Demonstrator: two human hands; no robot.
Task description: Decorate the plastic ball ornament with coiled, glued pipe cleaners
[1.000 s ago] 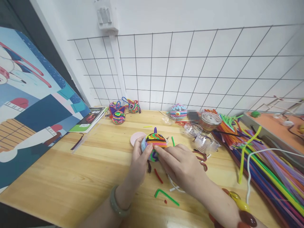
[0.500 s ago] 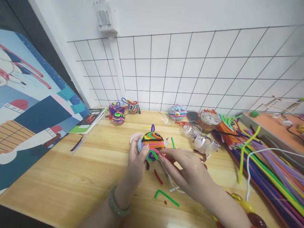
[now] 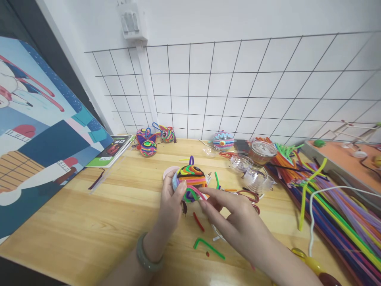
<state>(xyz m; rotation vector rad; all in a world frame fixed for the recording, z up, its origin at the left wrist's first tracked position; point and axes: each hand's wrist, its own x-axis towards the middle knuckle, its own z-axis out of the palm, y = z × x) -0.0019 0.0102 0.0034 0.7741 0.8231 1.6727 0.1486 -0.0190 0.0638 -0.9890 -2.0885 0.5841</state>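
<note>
Pale wood forms the table (image 3: 125, 230), and nearest on it lie one bent green stick (image 3: 209, 248), one tiny red scrap (image 3: 207, 254) and one short red stick (image 3: 199, 221). A little farther is the main thing, one many-coloured ball (image 3: 192, 176) with one purple loop on its top, which is held above the table between the two hands. The left hand (image 3: 171, 200) is curled around the ball's side, and its thumb presses near one end of a pink strip (image 3: 197, 191). The right hand (image 3: 235, 216) is half closed, and it pinches the other end between thumb and forefinger. For doing this well, I think the left thumb should press firmly, while the right fingers pull the strip gently, so it lies flat beside its neighbours without a gap. Beyond the right hand I count one pair of scissors (image 3: 250, 195); by the left, one pink disc (image 3: 170, 169). Then come three clear plastic cups (image 3: 257, 178) and one lidded can (image 3: 263, 150). Near the wall stand one striped ball (image 3: 223, 141) and, to the left, apparently three coloured ornaments (image 3: 148, 148), partly overlapping.
</note>
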